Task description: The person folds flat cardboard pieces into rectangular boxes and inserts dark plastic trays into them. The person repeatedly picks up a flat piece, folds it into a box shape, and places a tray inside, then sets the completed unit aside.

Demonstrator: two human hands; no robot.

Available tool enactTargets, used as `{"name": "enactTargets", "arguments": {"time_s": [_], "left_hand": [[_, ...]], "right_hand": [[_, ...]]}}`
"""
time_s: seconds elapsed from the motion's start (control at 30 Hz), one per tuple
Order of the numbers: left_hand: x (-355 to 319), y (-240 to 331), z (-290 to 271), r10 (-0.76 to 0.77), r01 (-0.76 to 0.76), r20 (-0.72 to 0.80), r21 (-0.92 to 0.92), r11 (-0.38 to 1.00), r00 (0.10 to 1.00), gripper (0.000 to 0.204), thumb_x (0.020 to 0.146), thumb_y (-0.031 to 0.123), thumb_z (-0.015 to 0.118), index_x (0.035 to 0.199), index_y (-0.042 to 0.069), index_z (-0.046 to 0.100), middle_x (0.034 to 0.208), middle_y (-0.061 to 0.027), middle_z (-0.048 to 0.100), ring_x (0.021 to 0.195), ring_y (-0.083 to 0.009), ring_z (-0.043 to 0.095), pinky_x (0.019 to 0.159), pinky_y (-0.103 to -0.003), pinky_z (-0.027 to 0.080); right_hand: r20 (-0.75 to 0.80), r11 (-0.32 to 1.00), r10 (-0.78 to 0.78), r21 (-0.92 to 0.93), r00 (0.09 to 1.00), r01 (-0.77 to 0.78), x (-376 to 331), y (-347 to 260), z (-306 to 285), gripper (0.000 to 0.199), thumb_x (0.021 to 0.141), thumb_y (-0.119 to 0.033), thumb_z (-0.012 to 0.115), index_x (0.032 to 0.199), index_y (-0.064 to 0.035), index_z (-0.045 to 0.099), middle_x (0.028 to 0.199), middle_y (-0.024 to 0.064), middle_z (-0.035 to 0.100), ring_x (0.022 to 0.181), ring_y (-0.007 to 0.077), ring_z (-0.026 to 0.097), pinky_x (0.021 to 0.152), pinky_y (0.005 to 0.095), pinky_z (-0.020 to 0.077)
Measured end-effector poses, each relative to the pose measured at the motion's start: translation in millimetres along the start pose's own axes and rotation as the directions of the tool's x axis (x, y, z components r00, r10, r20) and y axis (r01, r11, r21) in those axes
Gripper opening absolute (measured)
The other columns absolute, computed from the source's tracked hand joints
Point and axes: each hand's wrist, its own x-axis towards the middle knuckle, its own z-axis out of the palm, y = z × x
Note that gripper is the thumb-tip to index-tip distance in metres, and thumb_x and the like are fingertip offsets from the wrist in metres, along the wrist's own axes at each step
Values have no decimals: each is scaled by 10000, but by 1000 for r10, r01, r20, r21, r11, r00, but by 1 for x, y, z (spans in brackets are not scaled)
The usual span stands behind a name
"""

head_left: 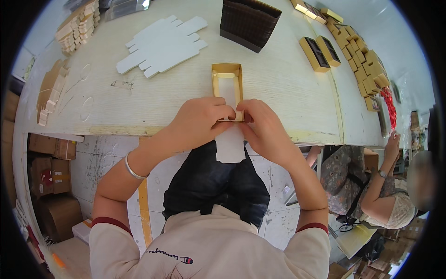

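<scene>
A small gold cardboard box [240, 76], white inside its floor, lies at the table's front edge with its far end folded up. At its near end a long white flap [230, 146] hangs past the edge over my lap. My left hand [204, 120] pinches the near left corner with curled fingers. On the near right corner my right hand [265, 128] is closed too, thumb below and fingers over the wall. The fingertips partly hide the fold between the box and its flap.
Beyond lie flat white box blanks [162, 44] and a stack of dark brown trays [248, 25]. Two gold boxes with dark inserts [316, 55] stand at right, near many piled gold boxes [357, 56]. More blanks [52, 88] lie left. A co-worker [367, 186] sits at right.
</scene>
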Motion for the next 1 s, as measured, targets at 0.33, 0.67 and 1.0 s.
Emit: {"name": "enactTargets", "arguments": {"time_s": [0.33,0.67,1.0], "left_hand": [[0,-3,-5,-1,6,53,-83,997,999,114,861,148,622,859,35,638,737,-114,583,673,-260,586,622,-349,460],[0,-4,-17,-179,250,183,-535,807,967,250,1008,258,426,1176,74,433,920,-123,565,698,-209,558,699,-343,459],[-7,-1,9,-37,-9,-201,-224,975,979,123,891,37,597,999,8,546,1018,-116,542,732,-230,563,656,-323,464]], "right_hand": [[17,945,-265,-192,964,263,-28,-6,-6,503,677,46,695,1155,-15,550,1129,164,574,1017,337,561,836,371,477],[-93,713,314,680,945,-171,5,8,10,182,853,24,651,991,-48,556,912,24,484,647,52,461,578,228,387],[-197,894,-318,-388,928,224,3,1,15,245,718,12,679,951,-21,612,999,123,552,629,256,536,575,371,444]]}}
